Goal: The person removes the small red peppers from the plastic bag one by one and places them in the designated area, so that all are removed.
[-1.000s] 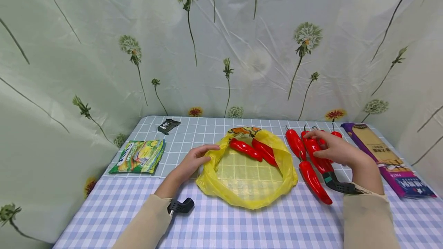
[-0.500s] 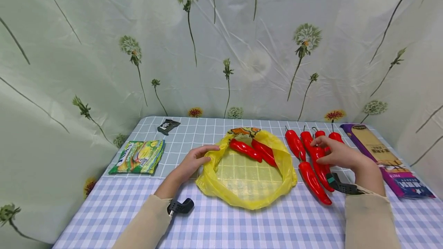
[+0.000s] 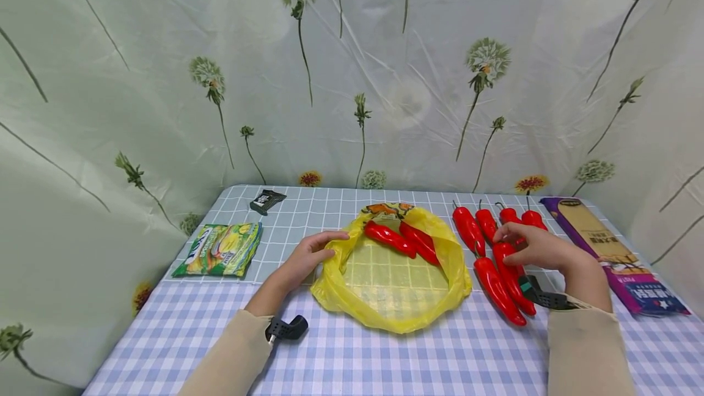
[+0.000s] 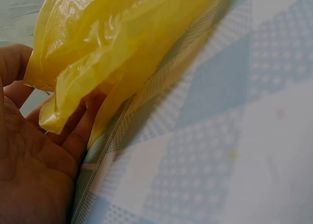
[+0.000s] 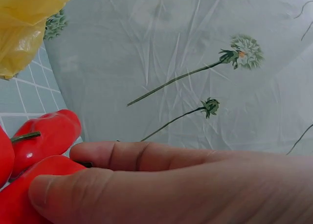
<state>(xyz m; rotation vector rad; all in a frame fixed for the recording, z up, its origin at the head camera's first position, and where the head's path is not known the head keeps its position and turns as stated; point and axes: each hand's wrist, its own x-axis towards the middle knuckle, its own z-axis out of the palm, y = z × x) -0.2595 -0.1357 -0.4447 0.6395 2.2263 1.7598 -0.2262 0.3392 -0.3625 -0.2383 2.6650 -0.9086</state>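
Observation:
A yellow plastic bag point(image 3: 352, 310) lies with its mouth wide, two red chili peppers point(image 3: 389, 238) inside. My left hand point(image 3: 305, 258) holds the bag's left rim; the left wrist view shows the bag's folds point(image 4: 112, 62) against my fingers, partly hiding them. To the right of the bag, my right hand point(image 3: 539, 249) grips the stem end of a long red chili pepper point(image 3: 517, 283). In the right wrist view my thumb lies on this pepper point(image 5: 19, 199), the index finger beyond it. Another red pepper point(image 3: 497, 292) lies right beside it.
Several more red peppers point(image 3: 467, 228) lie behind and left of my right hand. A purple pasta pack point(image 3: 610, 249) is at the far right, a green-yellow snack bag point(image 3: 220, 249) at the left. A small black packet point(image 3: 267, 200) sits at the back left.
My right hand has shifted slightly right and down, and the gripped pepper has slid toward me, apart from the one behind it. My left hand has stayed on the bag's rim.

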